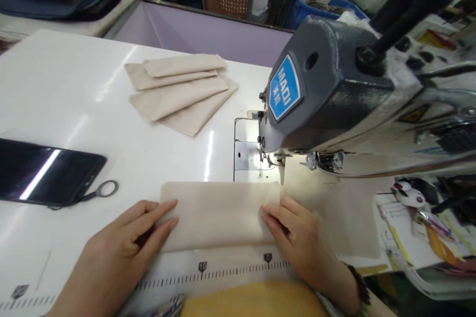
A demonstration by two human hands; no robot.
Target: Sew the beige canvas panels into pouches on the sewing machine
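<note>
A folded beige fabric piece [219,213] lies flat on the white sewing table [67,84], just in front of the needle plate [247,151]. My left hand [122,252] pinches the fabric's left end, fingers closed on its edge. My right hand [297,237] presses and grips the fabric's right end with curled fingers. The grey sewing machine head [320,94] with a blue label stands over the plate to the right.
A fanned stack of beige fabric pieces [182,91] lies further back. A black phone [44,173] rests at the left over small scissors, whose ring handle [106,189] sticks out. A printed ruler [208,272] runs along the front edge. Cluttered tools sit at the right.
</note>
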